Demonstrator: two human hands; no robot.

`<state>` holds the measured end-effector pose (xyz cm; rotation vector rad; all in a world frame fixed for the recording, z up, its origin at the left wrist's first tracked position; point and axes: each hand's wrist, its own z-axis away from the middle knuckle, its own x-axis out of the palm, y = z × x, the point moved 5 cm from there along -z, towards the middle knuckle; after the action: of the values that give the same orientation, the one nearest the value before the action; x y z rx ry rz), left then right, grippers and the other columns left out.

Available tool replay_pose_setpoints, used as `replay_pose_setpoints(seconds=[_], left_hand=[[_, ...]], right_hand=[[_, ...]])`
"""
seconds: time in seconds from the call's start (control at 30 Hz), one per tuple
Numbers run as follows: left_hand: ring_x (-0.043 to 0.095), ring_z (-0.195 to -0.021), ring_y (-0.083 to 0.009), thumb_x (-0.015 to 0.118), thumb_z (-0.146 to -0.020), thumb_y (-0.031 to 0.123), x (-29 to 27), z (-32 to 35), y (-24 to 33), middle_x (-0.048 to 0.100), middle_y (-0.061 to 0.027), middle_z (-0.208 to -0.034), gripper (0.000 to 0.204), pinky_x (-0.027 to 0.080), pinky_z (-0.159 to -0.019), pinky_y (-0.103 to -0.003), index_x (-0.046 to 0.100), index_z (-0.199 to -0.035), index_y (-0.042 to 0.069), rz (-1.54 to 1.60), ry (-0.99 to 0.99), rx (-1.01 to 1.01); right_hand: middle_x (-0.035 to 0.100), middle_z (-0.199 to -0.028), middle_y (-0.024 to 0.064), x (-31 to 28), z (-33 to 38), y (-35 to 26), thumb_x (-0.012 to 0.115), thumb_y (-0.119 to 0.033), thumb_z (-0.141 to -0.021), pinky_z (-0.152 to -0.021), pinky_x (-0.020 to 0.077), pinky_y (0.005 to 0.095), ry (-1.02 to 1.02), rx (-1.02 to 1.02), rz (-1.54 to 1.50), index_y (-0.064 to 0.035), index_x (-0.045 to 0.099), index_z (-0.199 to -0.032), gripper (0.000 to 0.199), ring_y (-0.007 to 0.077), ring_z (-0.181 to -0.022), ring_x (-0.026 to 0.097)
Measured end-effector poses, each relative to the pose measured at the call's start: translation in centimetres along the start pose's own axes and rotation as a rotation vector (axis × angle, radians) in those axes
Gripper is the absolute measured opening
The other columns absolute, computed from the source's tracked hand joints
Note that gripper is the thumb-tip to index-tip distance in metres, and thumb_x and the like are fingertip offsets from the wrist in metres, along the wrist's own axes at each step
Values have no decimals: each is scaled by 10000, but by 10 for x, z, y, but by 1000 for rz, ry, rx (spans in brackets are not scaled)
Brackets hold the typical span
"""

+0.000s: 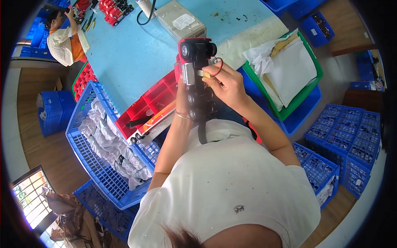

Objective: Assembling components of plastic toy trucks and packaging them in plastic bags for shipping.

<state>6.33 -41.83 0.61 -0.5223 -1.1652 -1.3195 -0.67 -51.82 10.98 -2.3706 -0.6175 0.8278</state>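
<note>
Upright before me, with its underside and black wheels facing me, is a toy truck [197, 89] with a red cab and a silver cylinder on its side. My left hand [181, 96] grips it from the left, and the fingers are mostly hidden behind the truck. Thumb and fingers of my right hand [227, 84] pinch a small pale yellowish connector [205, 74] close against the truck's side. A red wire [221, 67] loops up over those fingers. Whether the connector is plugged into anything cannot be told.
A red divided tray [155, 98] lies at the table's near edge, beside a blue crate [89, 151] of wrapped items. Paper sheets fill a green tray [316, 68] on the right. A grey box [182, 20] stands on the blue table [124, 58]. Far left, another person [68, 41] works.
</note>
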Motion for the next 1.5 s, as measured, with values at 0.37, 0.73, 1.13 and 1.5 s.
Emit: replay_pose_setpoints(seconds=[0.37, 0.73, 1.13, 1.5], left_hand=[[583, -733, -221, 399, -880, 555, 33, 15, 17, 597, -65, -904, 513, 489, -595, -339, 550, -1063, 100, -38, 130, 90], [563, -1009, -246, 581, -812, 466, -9, 3, 56, 563, -118, -1134, 617, 466, -870, -376, 453, -1233, 33, -411, -232, 458], [511, -1120, -274, 237, -917, 575, -4, -46, 22, 466, -157, -1265, 688, 404, -955, -396, 317, -1353, 48, -204, -162, -98], [423, -1204, -300, 601, -819, 410, -86, -106, 62, 442, -151, -1301, 770, 294, -1026, -452, 227, -1388, 51, -1513, 161, 683]], right_hand=[[594, -846, 112, -21, 10, -13, 652, 51, -717, -599, 469, 254, -38, 227, -304, 42, 590, -1016, 305, 181, -656, 578], [604, -829, 71, -70, -30, -59, 690, -60, -704, -602, 459, 274, -184, -256, 8, -11, 652, -922, 227, 186, -698, 581], [576, -884, -3, 53, -10, 13, 563, -196, -719, -926, 358, 349, -820, -812, 579, -119, 646, -752, 118, 153, -975, 506], [573, -848, 6, 84, 70, 122, 686, -201, -612, -1021, 292, 417, -1081, -425, 387, -87, 664, -740, 172, 170, -992, 510]])
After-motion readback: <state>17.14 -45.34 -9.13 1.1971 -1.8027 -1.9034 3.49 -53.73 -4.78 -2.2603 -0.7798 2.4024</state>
